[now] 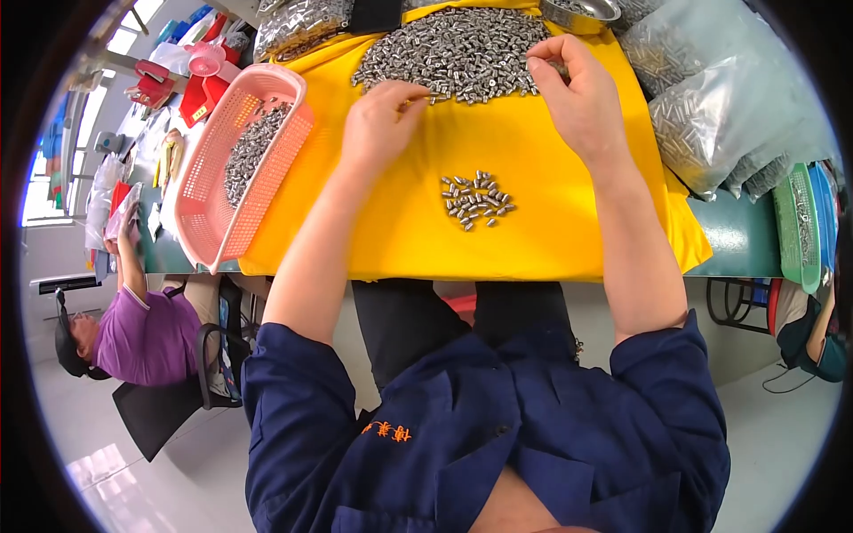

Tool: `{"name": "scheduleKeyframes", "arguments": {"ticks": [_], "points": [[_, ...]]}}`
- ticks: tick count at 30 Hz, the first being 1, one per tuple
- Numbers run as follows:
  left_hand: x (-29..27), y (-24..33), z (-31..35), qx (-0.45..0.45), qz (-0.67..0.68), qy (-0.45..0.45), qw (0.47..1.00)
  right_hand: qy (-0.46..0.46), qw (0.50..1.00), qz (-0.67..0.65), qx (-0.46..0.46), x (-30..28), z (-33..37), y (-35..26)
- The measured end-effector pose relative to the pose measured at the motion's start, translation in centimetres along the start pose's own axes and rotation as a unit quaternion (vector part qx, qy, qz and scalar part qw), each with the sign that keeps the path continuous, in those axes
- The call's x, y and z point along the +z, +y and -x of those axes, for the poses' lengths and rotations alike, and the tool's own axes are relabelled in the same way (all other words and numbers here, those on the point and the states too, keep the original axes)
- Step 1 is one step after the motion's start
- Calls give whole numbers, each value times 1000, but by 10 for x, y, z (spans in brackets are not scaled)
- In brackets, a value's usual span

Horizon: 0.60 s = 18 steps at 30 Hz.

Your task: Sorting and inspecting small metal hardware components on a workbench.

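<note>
A large heap of small silver metal cylinders point(453, 49) lies at the far side of a yellow cloth point(373, 231). My left hand point(378, 124) is at the heap's near left edge, thumb and fingers drawn together; whatever sits between the fingertips is too small to make out. At the heap's right edge, my right hand point(582, 102) has its fingers curled toward the thumb by the metal pieces, and I cannot make out what they hold. Between my forearms, closer to me, is a small separate group of the same cylinders point(477, 201).
A pink plastic basket point(200, 209) with more metal pieces stands on the left. Clear bags of parts point(702, 115) crowd the right side, near a green basket point(798, 231). A metal bowl point(582, 13) is at the back. A person in purple point(151, 333) sits at left, another point(813, 338) at right.
</note>
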<state>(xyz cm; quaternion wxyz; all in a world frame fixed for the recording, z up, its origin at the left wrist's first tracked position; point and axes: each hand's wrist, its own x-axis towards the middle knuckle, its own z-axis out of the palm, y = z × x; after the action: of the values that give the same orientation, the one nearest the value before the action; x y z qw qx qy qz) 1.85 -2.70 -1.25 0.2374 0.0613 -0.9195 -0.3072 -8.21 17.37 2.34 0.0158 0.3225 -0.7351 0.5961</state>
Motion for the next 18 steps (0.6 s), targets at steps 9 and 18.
{"name": "scheduleKeyframes", "arguments": {"ticks": [9,18], "points": [[29,29,-26,9,-139,-77,987,-6,999,-25,-24,5,-5,-3],[33,38,-22,-26,-173,-80,981,-50,997,-63,-12,14,14,-15]]}}
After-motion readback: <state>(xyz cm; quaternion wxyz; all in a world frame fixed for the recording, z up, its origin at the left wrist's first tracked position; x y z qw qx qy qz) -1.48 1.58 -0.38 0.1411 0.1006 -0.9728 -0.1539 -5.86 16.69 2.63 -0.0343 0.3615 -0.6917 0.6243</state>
